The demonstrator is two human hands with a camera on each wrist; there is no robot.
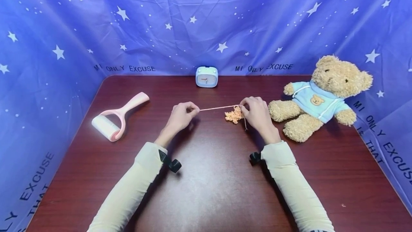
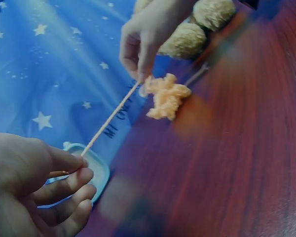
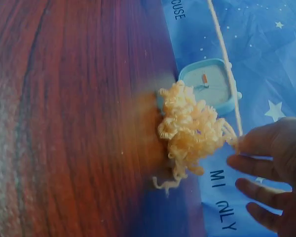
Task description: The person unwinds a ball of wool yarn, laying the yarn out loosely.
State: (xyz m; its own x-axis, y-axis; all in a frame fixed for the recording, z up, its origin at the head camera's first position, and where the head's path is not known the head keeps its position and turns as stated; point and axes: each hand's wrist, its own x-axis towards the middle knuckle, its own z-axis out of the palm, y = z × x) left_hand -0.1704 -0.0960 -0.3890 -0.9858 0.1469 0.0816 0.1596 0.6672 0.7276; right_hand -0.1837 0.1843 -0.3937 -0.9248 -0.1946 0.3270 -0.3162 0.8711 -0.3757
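A strand of peach yarn (image 1: 219, 108) stretches taut between the two hands above the table. My left hand (image 1: 182, 116) pinches its left end between thumb and forefinger, the other fingers loosely bent in the left wrist view. At the other end my right hand (image 1: 257, 115) pinches the yarn where it meets a curly peach crocheted piece (image 3: 190, 128). That small, crinkled piece (image 2: 166, 98) hangs beside the right fingertips, and a short loose tail dangles from it. Whether its underside touches the table cannot be told.
A pale blue alarm clock (image 1: 206, 77) stands at the table's back edge. A pink-handled lint roller (image 1: 123, 112) lies at left. On the right a teddy bear (image 1: 317, 99) in a blue top sits close to the right hand. A starry blue curtain (image 1: 180, 38) surrounds the brown table (image 1: 206, 189).
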